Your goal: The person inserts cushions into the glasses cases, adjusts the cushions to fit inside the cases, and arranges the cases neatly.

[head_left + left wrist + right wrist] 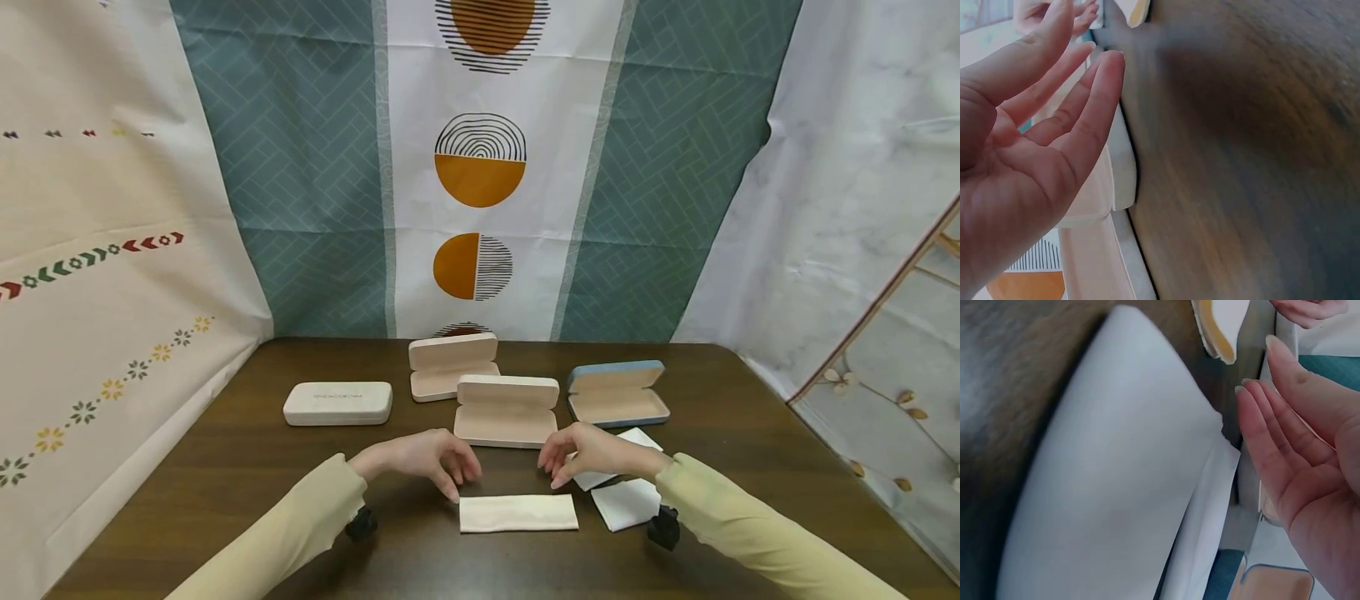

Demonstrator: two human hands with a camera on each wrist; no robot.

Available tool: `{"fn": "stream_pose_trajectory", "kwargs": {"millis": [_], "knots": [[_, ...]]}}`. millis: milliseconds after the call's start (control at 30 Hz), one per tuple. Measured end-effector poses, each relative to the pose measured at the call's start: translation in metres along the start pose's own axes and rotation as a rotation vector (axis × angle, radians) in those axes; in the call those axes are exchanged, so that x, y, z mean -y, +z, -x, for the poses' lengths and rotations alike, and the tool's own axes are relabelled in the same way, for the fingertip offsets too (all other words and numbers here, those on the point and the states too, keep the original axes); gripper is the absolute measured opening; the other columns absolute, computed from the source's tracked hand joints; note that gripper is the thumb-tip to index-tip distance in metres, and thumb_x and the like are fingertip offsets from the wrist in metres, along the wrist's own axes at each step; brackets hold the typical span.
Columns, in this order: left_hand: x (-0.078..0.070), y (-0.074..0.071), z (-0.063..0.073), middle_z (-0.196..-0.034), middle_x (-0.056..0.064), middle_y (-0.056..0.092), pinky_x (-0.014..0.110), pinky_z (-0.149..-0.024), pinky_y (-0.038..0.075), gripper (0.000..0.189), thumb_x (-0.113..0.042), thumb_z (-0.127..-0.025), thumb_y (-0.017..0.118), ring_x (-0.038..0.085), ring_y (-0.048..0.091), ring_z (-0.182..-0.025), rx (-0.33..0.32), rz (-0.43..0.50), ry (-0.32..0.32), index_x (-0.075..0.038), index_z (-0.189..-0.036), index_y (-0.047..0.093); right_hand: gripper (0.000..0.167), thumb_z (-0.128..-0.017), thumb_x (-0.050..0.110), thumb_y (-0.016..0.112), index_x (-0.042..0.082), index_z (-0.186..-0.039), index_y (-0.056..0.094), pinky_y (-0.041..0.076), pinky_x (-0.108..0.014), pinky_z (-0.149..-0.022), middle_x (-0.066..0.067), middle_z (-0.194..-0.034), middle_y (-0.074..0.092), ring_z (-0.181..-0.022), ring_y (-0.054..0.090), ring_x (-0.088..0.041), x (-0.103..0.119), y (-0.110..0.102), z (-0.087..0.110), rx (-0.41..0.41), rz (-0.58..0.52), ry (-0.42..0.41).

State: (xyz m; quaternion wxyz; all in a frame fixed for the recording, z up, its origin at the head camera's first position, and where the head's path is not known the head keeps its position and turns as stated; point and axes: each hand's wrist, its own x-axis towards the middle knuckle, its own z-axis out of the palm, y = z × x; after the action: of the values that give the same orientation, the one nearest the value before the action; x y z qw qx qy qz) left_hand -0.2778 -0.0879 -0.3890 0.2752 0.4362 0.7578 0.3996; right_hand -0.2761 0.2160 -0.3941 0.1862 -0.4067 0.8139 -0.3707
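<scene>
A folded cream cloth (519, 513) lies flat on the dark table, a long strip close to the person. My left hand (431, 458) hovers at its far left corner, fingers loosely bent, holding nothing. Over the cloth's far right side is my right hand (588, 454), also relaxed and without anything in it. Just beyond both hands stands a cream glasses case (506, 425) with its lid up. Two white folded cloths lie under and beside the right wrist, the nearer white cloth (1110, 456) filling much of the right wrist view.
Behind the middle case sits another open cream glasses case (450, 379). A blue glasses case (618, 406) stands open at the right, past the white cloths. Farther left is a closed white glasses case (337, 403). Fabric hangings (322, 167) border the table's back and sides.
</scene>
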Motion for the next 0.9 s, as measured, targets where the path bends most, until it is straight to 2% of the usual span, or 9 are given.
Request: {"fn": "stream_pose_trajectory", "kwargs": {"millis": [233, 467, 567, 733, 900], "knots": [[0.004, 0.002, 0.001, -0.086, 0.008, 0.062, 0.024, -0.065, 0.047, 0.030, -0.001, -0.071, 0.076, 0.016, 0.057, -0.076, 0.009, -0.075, -0.013, 0.002, -0.098, 0.063, 0.024, -0.069, 0.014, 0.079, 0.007, -0.089, 0.066, 0.048, -0.027, -0.060, -0.003, -0.079, 0.063, -0.070, 0.058, -0.012, 0.003, 0.001, 0.002, 0.046, 0.028, 0.044], [0.003, 0.012, -0.003, -0.068, 0.001, 0.057, 0.020, -0.050, 0.044, 0.018, -0.002, -0.070, 0.077, 0.007, 0.051, -0.058, -0.026, -0.095, -0.100, -0.001, -0.083, 0.065, 0.022, -0.065, 0.014, 0.081, 0.010, -0.081, 0.066, 0.045, -0.023, -0.055, 0.002, -0.070, 0.059, -0.062, 0.053, -0.007, 0.000, 0.008, 0.001, 0.080, 0.083, 0.071], [0.003, 0.018, -0.005, -0.062, -0.003, 0.055, 0.019, -0.046, 0.041, 0.016, -0.003, -0.068, 0.078, 0.005, 0.048, -0.052, -0.060, -0.146, -0.121, -0.003, -0.076, 0.065, 0.021, -0.064, 0.013, 0.082, 0.010, -0.077, 0.065, 0.044, -0.021, -0.053, 0.004, -0.067, 0.057, -0.060, 0.052, -0.005, -0.001, 0.010, 0.002, 0.083, 0.102, 0.072], [0.000, 0.023, -0.007, -0.058, -0.007, 0.052, 0.018, -0.046, 0.037, 0.016, -0.005, -0.066, 0.080, 0.003, 0.045, -0.051, -0.095, -0.251, -0.128, -0.007, -0.069, 0.064, 0.020, -0.064, 0.013, 0.081, 0.011, -0.075, 0.065, 0.043, -0.021, -0.053, 0.004, -0.067, 0.057, -0.060, 0.050, -0.004, -0.003, 0.011, 0.002, 0.090, 0.116, 0.057], [-0.004, 0.024, -0.008, -0.059, -0.008, 0.053, 0.018, -0.049, 0.038, 0.017, -0.003, -0.067, 0.079, 0.002, 0.045, -0.053, -0.086, -0.245, -0.133, -0.008, -0.067, 0.063, 0.020, -0.065, 0.016, 0.081, 0.012, -0.073, 0.064, 0.044, -0.021, -0.054, 0.005, -0.071, 0.056, -0.060, 0.050, -0.003, -0.003, 0.009, 0.003, 0.097, 0.131, 0.058]]}}
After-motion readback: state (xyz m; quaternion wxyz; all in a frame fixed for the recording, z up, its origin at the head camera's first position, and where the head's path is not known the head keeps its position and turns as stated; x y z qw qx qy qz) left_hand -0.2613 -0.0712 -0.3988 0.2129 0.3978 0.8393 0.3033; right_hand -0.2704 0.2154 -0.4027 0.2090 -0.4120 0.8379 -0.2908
